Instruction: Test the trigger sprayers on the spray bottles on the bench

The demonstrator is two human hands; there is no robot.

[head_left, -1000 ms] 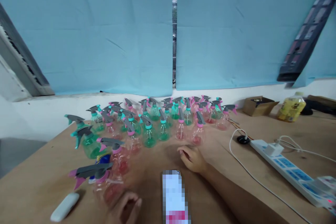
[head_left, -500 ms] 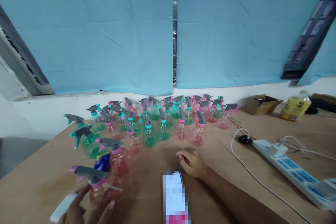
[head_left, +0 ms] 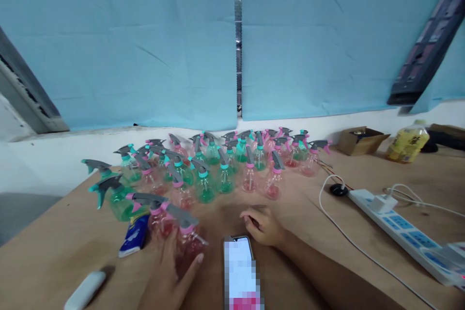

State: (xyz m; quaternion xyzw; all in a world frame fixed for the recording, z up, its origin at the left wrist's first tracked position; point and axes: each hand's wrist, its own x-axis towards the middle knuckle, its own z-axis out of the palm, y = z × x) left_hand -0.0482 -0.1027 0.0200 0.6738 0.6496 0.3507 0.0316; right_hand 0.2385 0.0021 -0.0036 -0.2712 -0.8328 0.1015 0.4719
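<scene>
My left hand [head_left: 170,278] wraps around a clear pink spray bottle [head_left: 189,242] with a grey trigger and pink collar, standing near the table's front edge. My right hand [head_left: 263,225] rests on the wooden table [head_left: 327,232] with its fingers loosely curled, holding nothing that I can see. A phone [head_left: 240,271] lies between the two hands. Behind them stand several pink and green spray bottles [head_left: 218,169] in a crowd.
A blue packet [head_left: 134,235] and a white oblong object [head_left: 85,289] lie at the front left. A power strip [head_left: 395,230] with white cables runs along the right. A cardboard box [head_left: 361,140] and a yellow drink bottle [head_left: 407,143] stand far right. Blue sheets cover the wall.
My left hand has closed on the nearest pink spray bottle and shifted it right, setting it more upright beside the phone. My right hand has stayed put.
</scene>
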